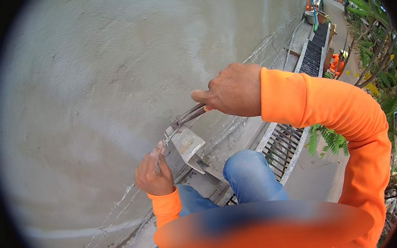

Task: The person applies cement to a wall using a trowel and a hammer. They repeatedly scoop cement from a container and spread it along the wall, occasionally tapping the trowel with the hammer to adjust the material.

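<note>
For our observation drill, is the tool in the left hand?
No, the right hand grips the tool.

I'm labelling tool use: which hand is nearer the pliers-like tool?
Right. The right hand holds the pliers-like tool by its handle end; the left hand is apart from it, below and left of its tip in the picture.

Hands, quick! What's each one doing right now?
Left hand: fingertips at the pale wire; whether they grip it can't be told.
Right hand: closed, holding the pliers-like tool.
</note>
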The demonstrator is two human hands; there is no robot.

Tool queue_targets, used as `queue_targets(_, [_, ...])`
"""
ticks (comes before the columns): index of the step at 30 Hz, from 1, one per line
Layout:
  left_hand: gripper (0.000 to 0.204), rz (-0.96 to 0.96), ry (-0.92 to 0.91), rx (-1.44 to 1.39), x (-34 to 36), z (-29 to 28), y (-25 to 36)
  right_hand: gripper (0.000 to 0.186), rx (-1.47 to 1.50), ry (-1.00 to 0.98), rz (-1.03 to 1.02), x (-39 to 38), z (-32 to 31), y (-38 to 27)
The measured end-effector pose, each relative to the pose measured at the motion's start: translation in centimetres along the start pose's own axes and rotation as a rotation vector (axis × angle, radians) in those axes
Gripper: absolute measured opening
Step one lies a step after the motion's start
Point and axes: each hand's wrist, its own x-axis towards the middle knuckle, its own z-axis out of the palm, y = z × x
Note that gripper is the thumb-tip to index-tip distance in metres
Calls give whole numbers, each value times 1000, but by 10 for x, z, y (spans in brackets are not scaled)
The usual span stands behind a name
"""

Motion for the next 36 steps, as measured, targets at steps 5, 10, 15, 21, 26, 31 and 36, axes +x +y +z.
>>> queue_targets(5, [15,-10,-56,-6,2,2,-8,20,20,26,-86,10,21,2])
queue_targets(10, [11,-24,-94,1,0,12,-20,25,487,-54,98,-9,67,12])
queue_targets(15, [13,-68,-86,8,0,22,-28,20,1174,179,219,-50,112,-5])
queue_targets(21, [11,-95,-36,-23,2,18,-30,18,1517,152,377,-126,183,-49])
queue_targets(26, [11,-200,-69,-144,1,5,-11,17,1303,109,648,-189,304,-86])
queue_targets(31, [12,-248,-161,-208,5,-38,24,24,1136,-174,1103,-259,467,-158])
queue_targets(36, [11,-344,-271,-327,5,-63,44,23,1113,-247,1425,-317,565,-223])
